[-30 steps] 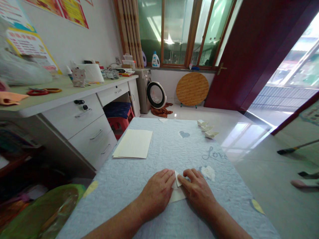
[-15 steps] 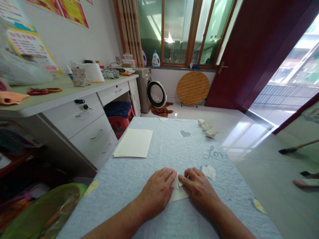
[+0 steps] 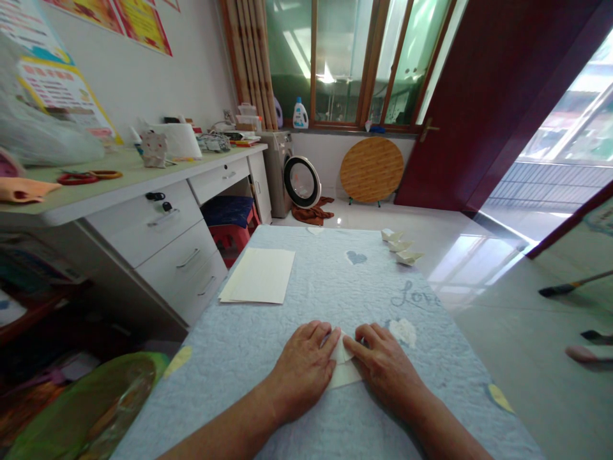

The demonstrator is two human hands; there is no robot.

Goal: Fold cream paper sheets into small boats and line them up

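Observation:
A partly folded sheet of cream paper [image 3: 347, 375] lies on the blue cloth near the table's front, between both hands. My left hand [image 3: 305, 365] presses its fingers together on the paper's left side. My right hand [image 3: 384, 359] has its fingers curled, with the index finger and thumb at the fold on the right side. Both hands cover part of the paper, and its top comes to a point between the fingertips. Farther left rests a small stack of flat cream sheets [image 3: 261, 275]. Three folded paper boats [image 3: 409, 257] stand in a row at the far right corner.
The table carries a quilted light blue cloth [image 3: 335, 287]. On the left stands a white desk [image 3: 167, 233] with red-handled scissors [image 3: 79, 178] on top. A green-lined bin [image 3: 90, 396] sits at the lower left. Behind are a red stool [image 3: 230, 227] and a washing machine [image 3: 278, 172] with its door ajar.
My left fingers have shifted slightly on the paper, and a little more of the folded top shows between the hands. My right hand stays nearly still. The view has moved very slightly.

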